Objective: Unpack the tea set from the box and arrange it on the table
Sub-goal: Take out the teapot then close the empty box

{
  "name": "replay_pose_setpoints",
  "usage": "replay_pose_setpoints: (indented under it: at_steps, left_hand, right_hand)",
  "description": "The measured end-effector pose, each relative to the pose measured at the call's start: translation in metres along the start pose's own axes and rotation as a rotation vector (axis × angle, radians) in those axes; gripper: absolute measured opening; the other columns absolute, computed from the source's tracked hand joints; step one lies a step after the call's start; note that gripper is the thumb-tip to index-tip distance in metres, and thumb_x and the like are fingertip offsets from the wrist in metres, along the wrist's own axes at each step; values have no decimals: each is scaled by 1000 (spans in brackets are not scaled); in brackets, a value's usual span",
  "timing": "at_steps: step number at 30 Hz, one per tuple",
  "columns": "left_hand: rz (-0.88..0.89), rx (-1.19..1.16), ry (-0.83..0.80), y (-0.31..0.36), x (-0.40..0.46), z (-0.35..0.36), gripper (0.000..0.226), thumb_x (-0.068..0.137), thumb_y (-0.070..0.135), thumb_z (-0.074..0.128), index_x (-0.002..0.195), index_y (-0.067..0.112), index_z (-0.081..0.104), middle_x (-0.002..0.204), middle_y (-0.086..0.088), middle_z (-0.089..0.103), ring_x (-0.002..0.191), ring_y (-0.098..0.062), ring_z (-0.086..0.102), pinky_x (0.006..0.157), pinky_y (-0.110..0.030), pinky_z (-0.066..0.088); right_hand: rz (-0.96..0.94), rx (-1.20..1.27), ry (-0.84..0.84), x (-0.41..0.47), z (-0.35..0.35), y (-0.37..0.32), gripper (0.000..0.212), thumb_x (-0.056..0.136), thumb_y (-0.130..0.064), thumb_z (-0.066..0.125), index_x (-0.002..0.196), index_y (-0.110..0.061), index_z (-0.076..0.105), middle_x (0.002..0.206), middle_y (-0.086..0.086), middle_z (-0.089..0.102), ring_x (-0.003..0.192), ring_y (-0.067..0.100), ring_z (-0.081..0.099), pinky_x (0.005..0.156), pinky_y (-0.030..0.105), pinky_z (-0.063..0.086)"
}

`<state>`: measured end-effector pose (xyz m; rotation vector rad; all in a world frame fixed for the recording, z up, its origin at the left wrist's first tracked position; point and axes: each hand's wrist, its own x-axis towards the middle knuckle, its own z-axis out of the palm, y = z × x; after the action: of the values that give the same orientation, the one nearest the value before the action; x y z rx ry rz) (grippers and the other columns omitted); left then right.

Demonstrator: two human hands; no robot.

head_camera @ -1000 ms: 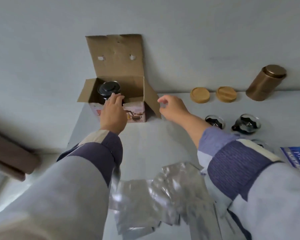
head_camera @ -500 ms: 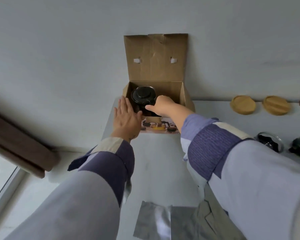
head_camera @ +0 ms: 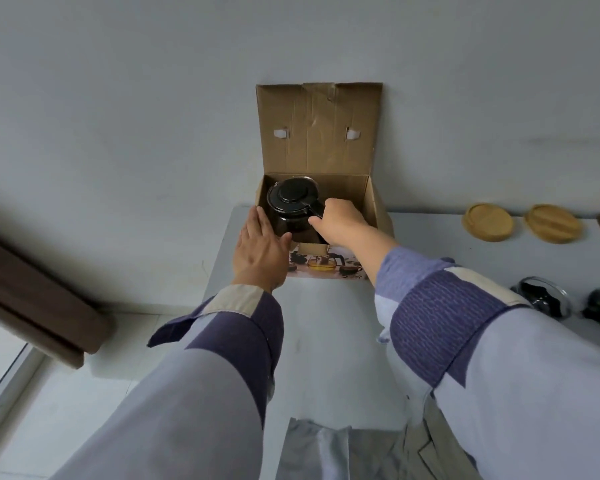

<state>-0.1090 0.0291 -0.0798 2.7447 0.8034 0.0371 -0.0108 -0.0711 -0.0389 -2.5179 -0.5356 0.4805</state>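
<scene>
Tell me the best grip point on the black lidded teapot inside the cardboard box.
Probably the side handle, from above and the right. The black lidded teapot sits upright and deep in the open cardboard box, with its walls close except on the handle side; the right hand is closed there, while the left hand braces the box.

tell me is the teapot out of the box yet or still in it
Still in. The teapot sits upright inside the open box, its lid on; the right hand is closed on its handle.
</scene>
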Motion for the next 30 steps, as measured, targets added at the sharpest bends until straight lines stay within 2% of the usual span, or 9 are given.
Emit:
replay_pose_setpoints:
  at_steps: [2, 3, 5, 7, 12, 17, 22, 26, 30]
  left_hand:
    - [2, -20, -9, 1, -1, -1, 70, 102, 44, 20, 151, 3, -9, 160, -14, -6, 148, -29, 2, 121, -38, 10]
    - [4, -29, -17, 1, -1, -2, 70, 102, 44, 21, 150, 3, -9, 160, -14, -6, 148, -29, 2, 121, -38, 10]
    - [4, -43, -33, 1, -2, -4, 71, 102, 44, 22, 150, 3, -10, 160, -15, -7, 148, -30, 2, 121, -39, 10]
    - [-3, -49, -45, 2, -3, -6, 71, 102, 44, 22, 150, 2, -10, 160, -14, -8, 148, -30, 2, 121, -39, 11]
    - [-42, -65, -70, 6, -6, -8, 71, 102, 44, 23, 151, 6, -11, 160, -10, -10, 148, -27, 1, 121, -38, 10]
    - [-19, -27, -51, 4, -4, -7, 72, 102, 44, 23, 150, 2, -9, 160, -14, -8, 148, -29, 2, 120, -37, 10]
    - [-32, -67, -45, 2, -1, -3, 72, 102, 45, 26, 151, 4, -8, 161, -10, -8, 148, -29, 4, 120, -39, 13]
    - [-40, -76, -31, 2, 1, 0, 72, 102, 45, 27, 151, 6, -7, 161, -8, -6, 147, -30, 8, 119, -42, 17]
    - [-56, -62, -26, 4, 2, 1, 71, 102, 44, 27, 152, 6, -7, 161, -8, -6, 147, -31, 9, 119, -43, 18]
  right_hand:
    - [-28, 7, 27, -6, -14, -1, 31, 98, -32, 47, 117, -8, 54, 92, 5, 51, 80, 20, 52, 53, 23, 33]
    - [-32, 21, 36, -9, -22, -2, 32, 98, -32, 46, 118, -7, 53, 94, 5, 52, 82, 20, 53, 58, 25, 40]
    - [-24, 89, 44, -15, -40, -3, 36, 99, -33, 45, 122, -7, 50, 104, 7, 56, 89, 24, 59, 71, 35, 55]
    - [-14, 146, 73, -21, -59, -3, 39, 98, -35, 45, 125, -7, 49, 115, 11, 61, 92, 30, 65, 77, 41, 59]
    - [64, 169, 174, -41, -99, 10, 43, 98, -36, 44, 127, -5, 50, 121, 14, 62, 86, 33, 69, 78, 40, 59]
    - [188, 238, 270, -57, -118, 45, 39, 97, -34, 47, 119, -3, 54, 115, 16, 64, 88, 37, 68, 80, 45, 59]
    - [286, 250, 332, -69, -116, 83, 35, 97, -30, 49, 114, 0, 56, 111, 14, 64, 92, 39, 66, 70, 43, 59]
    - [353, 204, 350, -73, -99, 113, 39, 97, -31, 49, 118, 2, 53, 120, 20, 61, 104, 41, 63, 86, 48, 54]
    - [419, 263, 314, -71, -78, 143, 38, 96, -31, 49, 119, 0, 52, 120, 20, 61, 104, 41, 62, 88, 49, 53]
